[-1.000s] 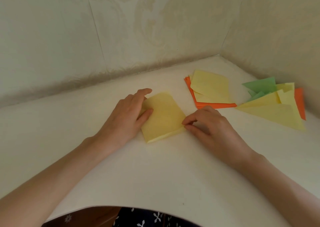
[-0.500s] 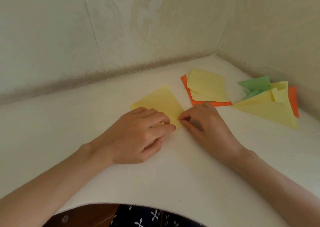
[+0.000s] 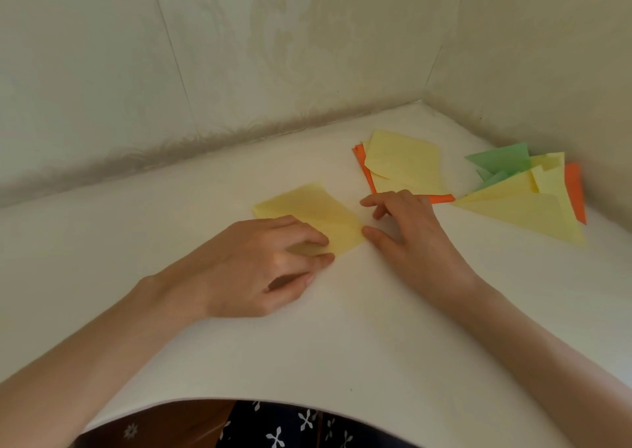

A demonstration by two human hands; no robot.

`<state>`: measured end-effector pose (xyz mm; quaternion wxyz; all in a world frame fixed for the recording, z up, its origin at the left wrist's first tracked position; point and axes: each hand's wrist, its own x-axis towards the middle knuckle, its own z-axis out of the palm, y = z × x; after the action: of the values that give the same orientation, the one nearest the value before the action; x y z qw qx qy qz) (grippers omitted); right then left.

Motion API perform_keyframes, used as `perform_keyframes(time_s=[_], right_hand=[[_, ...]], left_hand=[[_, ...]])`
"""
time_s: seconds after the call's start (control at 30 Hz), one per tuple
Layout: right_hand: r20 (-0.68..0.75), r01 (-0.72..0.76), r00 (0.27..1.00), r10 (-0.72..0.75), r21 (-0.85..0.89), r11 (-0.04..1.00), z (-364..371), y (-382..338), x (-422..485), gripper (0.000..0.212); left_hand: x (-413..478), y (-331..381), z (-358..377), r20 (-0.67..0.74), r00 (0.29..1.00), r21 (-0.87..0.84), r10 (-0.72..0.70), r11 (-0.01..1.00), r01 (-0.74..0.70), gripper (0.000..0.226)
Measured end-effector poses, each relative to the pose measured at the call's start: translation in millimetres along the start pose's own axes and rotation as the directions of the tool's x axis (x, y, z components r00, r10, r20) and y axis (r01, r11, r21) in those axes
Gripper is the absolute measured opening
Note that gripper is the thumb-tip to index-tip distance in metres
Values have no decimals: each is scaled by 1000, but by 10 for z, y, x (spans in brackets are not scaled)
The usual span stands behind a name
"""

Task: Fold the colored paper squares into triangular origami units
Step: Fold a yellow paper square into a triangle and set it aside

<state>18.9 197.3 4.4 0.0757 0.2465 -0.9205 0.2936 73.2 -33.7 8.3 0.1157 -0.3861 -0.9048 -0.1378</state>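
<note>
while the left hand (image 3: 260, 263) lies low on the white table (image 3: 342, 338), its fingers are curled over the near corner of the yellow paper (image 3: 307, 208), and a sliver of the sheet shows between them, so it grasps that corner and holds it down. the right hand (image 3: 410, 232) is released, its fingers loosely spread; the thumb tip touches the right-hand corner of the same sheet, and the forefinger points toward the sheet's right edge, though i cannot tell whether it rests on the table. the yellow paper lies flat between the two hands, a folded oblong set at a slant, with its far end reaching toward the wall. just beyond the right hand sits a stack of squares (image 3: 403, 164), pale yellow sheets on top and an orange sheet (image 3: 363, 167) peeping out along the left and near edges. further right, close to the side wall, is a heap of folded triangles (image 3: 523, 208): a large yellow one in front, green ones (image 3: 499, 160) behind it, and an orange one (image 3: 574, 191) at the far right edge. pale patterned wallpaper (image 3: 239, 54) covers both walls that meet in the corner behind the table. at the near edge of the table, below the forearms, a dark cloth with small white flowers (image 3: 290, 427) shows.
</note>
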Motion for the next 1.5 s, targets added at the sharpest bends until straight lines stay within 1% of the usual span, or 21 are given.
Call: perform_keyframes(time_s=[0.1, 0.2, 0.37, 0.4, 0.47, 0.5, 0.57, 0.6, 0.67, 0.7, 0.77, 0.83, 0.93, 1.0, 1.07, 1.17, 1.23, 1.33, 1.4, 1.43, 1.5], right_hand=[[5, 45, 999, -45, -15, 999, 7, 24, -3, 28], [-16, 128, 992, -129, -31, 991, 30, 43, -5, 27], [-54, 305, 948, -313, -118, 945, 71, 68, 3, 30], [-57, 327, 940, -336, -130, 936, 76, 69, 1, 31], [-56, 359, 927, -370, -146, 922, 86, 80, -6, 32], [-56, 375, 920, -387, -155, 914, 88, 85, -10, 33], [-51, 403, 908, -416, -170, 899, 89, 81, -17, 35], [-44, 408, 906, -421, -175, 896, 85, 75, -18, 36], [-27, 414, 905, -425, -178, 893, 76, 58, -28, 39], [-13, 417, 905, -426, -181, 891, 71, 49, -33, 40], [16, 419, 906, -423, -185, 889, 63, 30, -46, 43], [42, 418, 908, -417, -169, 893, 49, 15, -58, 47], [93, 383, 922, -375, -102, 918, -9, 18, -99, 49], [141, 365, 925, -353, -72, 928, -58, 43, -134, 46], [185, 368, 919, -349, -85, 926, -85, 70, -149, 40], [198, 348, 925, -326, -87, 934, -79, 88, -137, 47], [169, 332, 932, -319, -52, 942, -74, 80, -121, 49], [93, 383, 922, -376, -80, 920, -67, 60, -109, 41], [25, 421, 907, -421, -126, 898, -52, 15, -81, 35], [-6, 432, 900, -435, -120, 894, -47, -25, -68, 31], [-66, 447, 889, -453, -89, 890, -71, -82, -59, 26]], left_hand=[[-86, -55, -62, 0, 1000, -22, 16, 1000, -16, 29], [-141, -70, -105, -1, 1000, -25, 32, 999, -32, 27], [-229, -22, -149, -45, 996, -3, 77, 997, -77, 25], [-240, -13, -151, -79, 993, 26, 92, 996, -90, 25], [-232, 0, -154, -211, 971, 109, 113, 990, -92, 27], [-214, 8, -153, -297, 949, 135, 105, 989, -68, 25], [-182, 10, -133, -432, 900, 147, 58, 989, 7, 13], [-157, 22, -122, -454, 891, 131, 20, 990, 45, 18], [-123, 22, -66, -388, 921, 66, -43, 995, 74, 37], [-105, 25, -41, -337, 940, 29, -59, 997, 73, 41], [-84, 26, 2, -228, 971, -9, -71, 997, 71, 38], [-89, 12, 24, -152, 985, -30, -87, 996, 84, 36], [-115, -2, 32, -123, 988, -75, -89, 994, 80, 31], [-119, -14, 15, -114, 989, -105, -89, 991, 77, 30], [-123, -36, 0, -112, 992, -86, -65, 995, 55, 29], [-118, -37, 9, -135, 991, 9, 3, 1000, -2, 28], [-114, -27, 26, -193, 980, 90, 51, 995, -34, 24], [-84, -19, 33, -288, 955, 175, 70, 984, -19, 19], [-23, 19, -7, -334, 941, 175, 52, 985, 7, 21], [14, 51, -24, -362, 932, 152, 37, 988, 20, 22], [142, 146, -70, -414, 909, 45, -36, 997, 60, 23]])
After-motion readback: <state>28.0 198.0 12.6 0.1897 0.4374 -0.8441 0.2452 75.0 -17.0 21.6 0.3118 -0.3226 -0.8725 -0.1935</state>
